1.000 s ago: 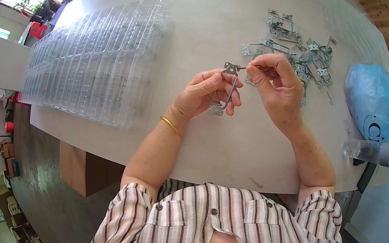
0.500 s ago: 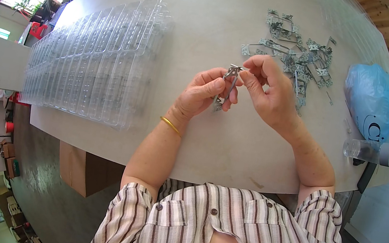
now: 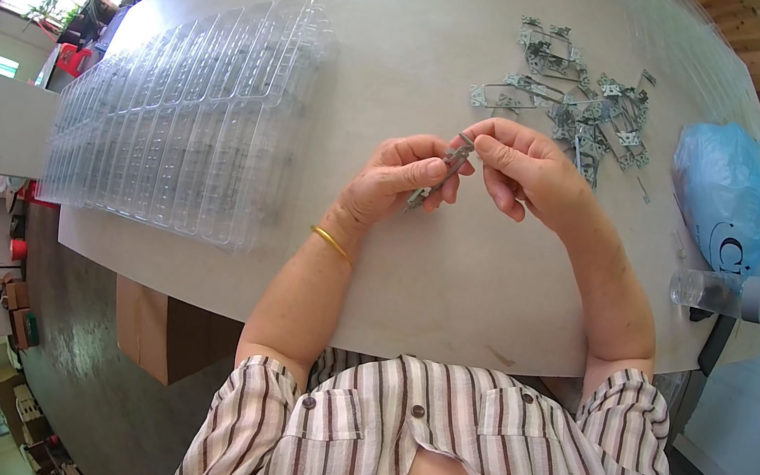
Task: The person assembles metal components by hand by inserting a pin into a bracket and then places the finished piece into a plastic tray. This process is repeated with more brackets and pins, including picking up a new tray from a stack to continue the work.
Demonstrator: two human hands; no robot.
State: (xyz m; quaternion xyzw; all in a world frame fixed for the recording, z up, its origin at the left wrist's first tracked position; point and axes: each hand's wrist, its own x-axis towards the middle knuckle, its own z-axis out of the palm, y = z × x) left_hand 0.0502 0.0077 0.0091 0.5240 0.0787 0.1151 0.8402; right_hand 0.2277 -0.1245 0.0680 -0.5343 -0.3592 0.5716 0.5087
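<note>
Over the middle of the table, my left hand (image 3: 406, 171) is closed on a small metal bracket (image 3: 431, 186), which slants down past its fingers. My right hand (image 3: 528, 169) pinches the upper end of the same bracket between thumb and forefinger, its other fingers curled below. Part of the bracket is hidden behind the fingers. Just beyond my right hand lies a loose pile of similar silvery metal brackets (image 3: 605, 114), tangled together, with thin bars and punched end plates.
Stacked clear plastic trays (image 3: 181, 119) with long compartments stand on the table's left. A blue plastic bag (image 3: 730, 196) and a clear bottle with a grey cap (image 3: 711, 293), lying on its side, are at the right edge. A cardboard box (image 3: 145, 330) sits below the near left edge.
The bracket has turned in my fingers and now shows a narrower side. My right hand has rotated, its fingers dropping lower and nearer to the left hand.
</note>
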